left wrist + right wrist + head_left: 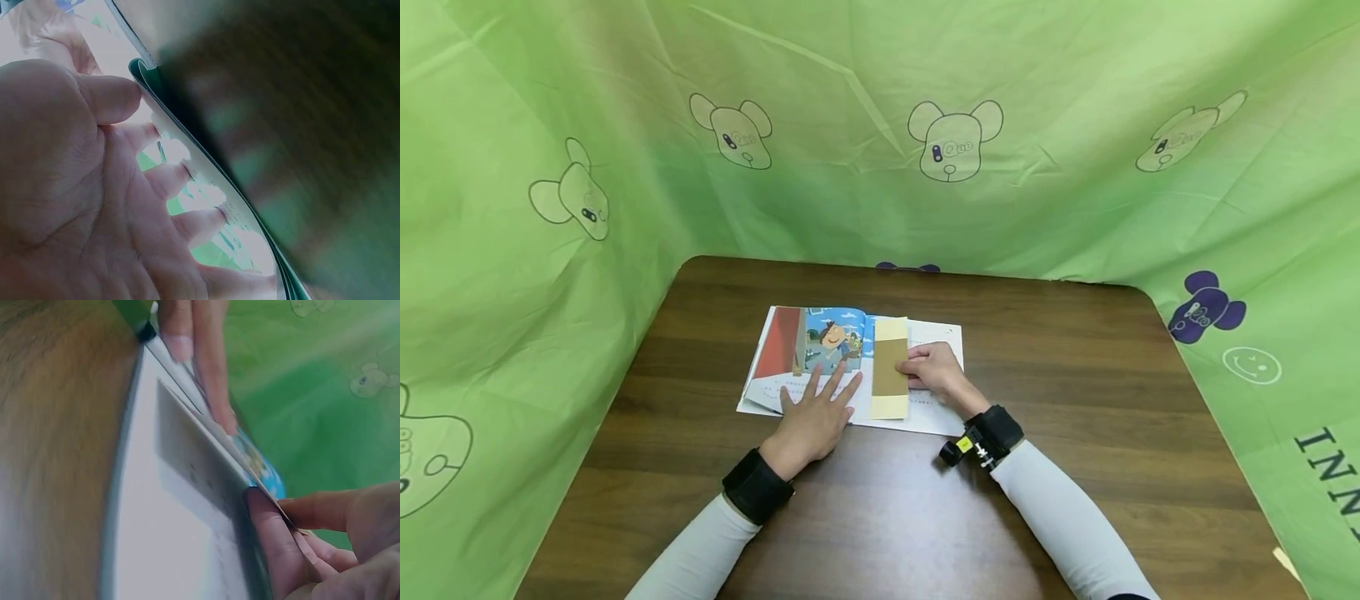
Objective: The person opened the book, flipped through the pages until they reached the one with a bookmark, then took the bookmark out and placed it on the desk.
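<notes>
An open picture book [934,417] lies on the table, its left page [835,337] showing a cartoon figure in a cap. My left hand [816,417] rests on the lower part of that page, fingers spread; the left wrist view has its palm [62,187] and fingers against the paper. Near the middle of the book a cream-and-brown page [890,367] stands raised and tilted. My right hand [936,369] pinches its right edge. In the right wrist view, thumb and fingers [319,509] hold the lifted page [206,450] above the white page below, where some print shows.
The brown wooden table [1075,375] extends on all sides of the book. Green cloth [865,192] with printed bear heads hangs behind and beside the table. Both wrists wear black bands, the right one [996,433] with a small device attached.
</notes>
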Demonstrator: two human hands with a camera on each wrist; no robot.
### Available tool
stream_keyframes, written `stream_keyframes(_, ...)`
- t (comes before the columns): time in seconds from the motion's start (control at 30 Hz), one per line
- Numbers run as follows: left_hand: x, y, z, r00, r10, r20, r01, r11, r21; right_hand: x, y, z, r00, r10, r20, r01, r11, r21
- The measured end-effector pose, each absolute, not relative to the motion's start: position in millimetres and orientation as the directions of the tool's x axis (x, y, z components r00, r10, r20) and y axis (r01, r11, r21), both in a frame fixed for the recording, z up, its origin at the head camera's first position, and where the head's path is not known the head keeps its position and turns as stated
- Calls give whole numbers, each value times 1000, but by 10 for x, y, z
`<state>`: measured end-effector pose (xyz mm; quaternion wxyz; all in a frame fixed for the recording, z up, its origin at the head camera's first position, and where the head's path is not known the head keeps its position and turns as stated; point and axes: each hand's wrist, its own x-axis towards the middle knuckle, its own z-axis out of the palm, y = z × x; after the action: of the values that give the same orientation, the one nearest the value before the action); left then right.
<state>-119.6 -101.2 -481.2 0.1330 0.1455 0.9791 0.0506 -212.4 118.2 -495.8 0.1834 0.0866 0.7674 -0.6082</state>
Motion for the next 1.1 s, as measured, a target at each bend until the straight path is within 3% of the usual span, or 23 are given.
stream_keyframes(0.73, -1175, -977, -4817, -924, 310, -225, 280, 948, 154, -2076, 2628, -4708, -925, 4, -379, 353, 374, -857)
stream_keyframes(1.1, -1169, -980, -4798, -931, 282, -233, 252, 956, 153, -2098, 2848, -4816, -912, 22, -409, 373, 458, -807)
